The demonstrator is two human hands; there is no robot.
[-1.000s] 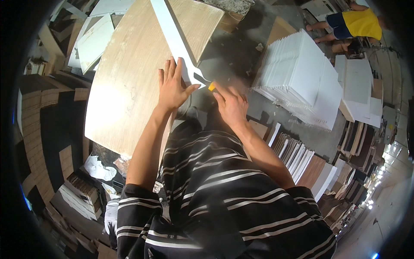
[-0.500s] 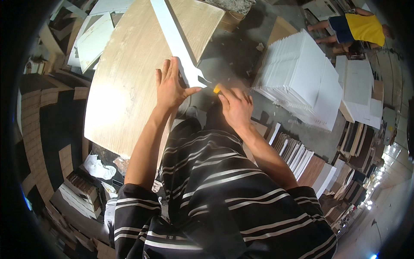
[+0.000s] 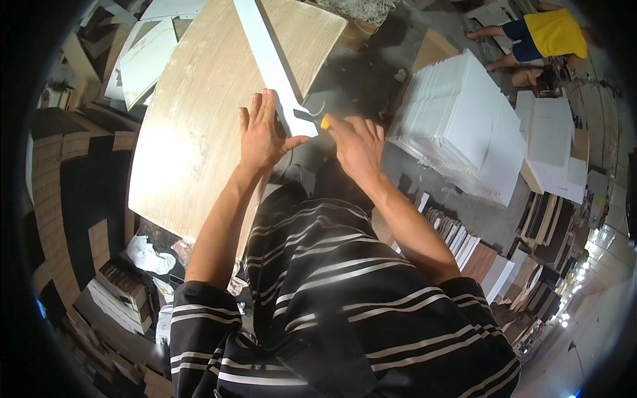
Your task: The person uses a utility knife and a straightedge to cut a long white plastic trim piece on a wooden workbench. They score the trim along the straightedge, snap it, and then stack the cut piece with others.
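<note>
A long, narrow white board lies across the wood-grain tabletop, its near end reaching past the edge towards me. My left hand presses flat against the board's left side near that end, fingers stretched out and thumb spread along the end. To the right, my right hand is closed round the yellow handle of a flat dark-bladed tool; whether it is a file or a knife I cannot tell. The blade rests over the board's near end. A thin white strip curls off the board's right edge beside it.
A tall stack of white panels stands at the right, with more white panels beyond. Upright boards lean in a row at lower right. A person in a yellow top is at far right. Cartons line the left.
My right hand has moved slightly up and left, carrying the dark blade over the board's end. The thin strip curls up more. My left hand stays put.
</note>
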